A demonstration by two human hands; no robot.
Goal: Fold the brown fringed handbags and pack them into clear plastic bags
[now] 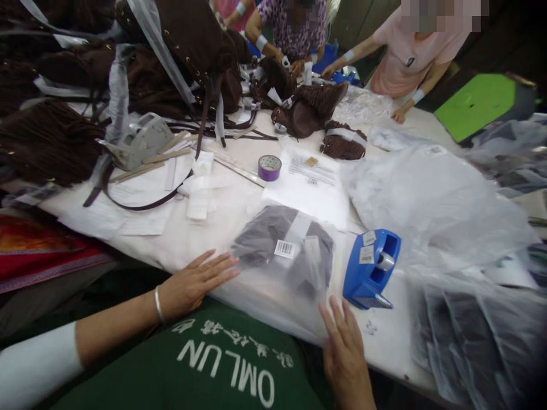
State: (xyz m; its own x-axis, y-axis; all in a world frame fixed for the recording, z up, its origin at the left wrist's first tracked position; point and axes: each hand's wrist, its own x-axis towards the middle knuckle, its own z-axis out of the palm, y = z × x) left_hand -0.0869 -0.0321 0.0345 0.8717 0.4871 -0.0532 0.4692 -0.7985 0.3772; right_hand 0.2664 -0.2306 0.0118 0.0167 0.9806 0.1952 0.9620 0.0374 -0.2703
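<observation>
In front of me a dark folded article in a clear plastic bag (260, 242) lies flat on the white table, with a white barcode label (284, 249) on top. My left hand (194, 285) is stretched out at the bag's left edge, fingers extended, palm down. At the near right corner of the bag is my right hand (344, 347), its fingers spread and holding nothing. Whether either hand presses on the plastic I cannot tell. Just right of the bag stands a blue tape dispenser (356, 270) with a roll of tape in it.
Beyond the bag are a purple tape roll (269, 168) and printed papers (316, 191). Brown fringed bags (192, 51) are heaped at the back left near a grey tape dispenser (147, 139). Plastic bags (444, 199) and packed dark articles (474, 341) fill the right. Co-workers (421, 62) stand across the table.
</observation>
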